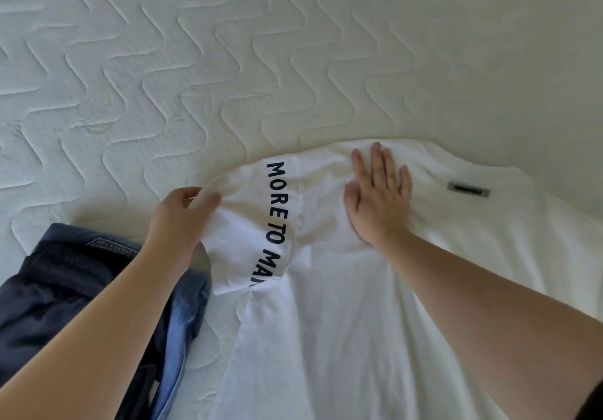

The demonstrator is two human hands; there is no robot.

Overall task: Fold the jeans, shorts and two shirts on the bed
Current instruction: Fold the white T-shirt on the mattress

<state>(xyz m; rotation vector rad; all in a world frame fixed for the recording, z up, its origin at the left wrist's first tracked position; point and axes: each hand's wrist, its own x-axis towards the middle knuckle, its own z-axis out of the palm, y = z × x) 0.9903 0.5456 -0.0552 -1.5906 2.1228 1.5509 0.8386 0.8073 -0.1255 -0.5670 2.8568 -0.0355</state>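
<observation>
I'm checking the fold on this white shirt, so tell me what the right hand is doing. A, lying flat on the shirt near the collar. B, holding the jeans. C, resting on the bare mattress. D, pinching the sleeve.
A: the right hand lies flat with straight fingers on the white shirt, while the left hand pinches the sleeve.

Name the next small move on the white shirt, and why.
Probably carry the sleeve rightward over the shirt body. The left hand pinches its lifted edge, while the right hand lies flat on the white shirt, pinning it near the collar.
</observation>
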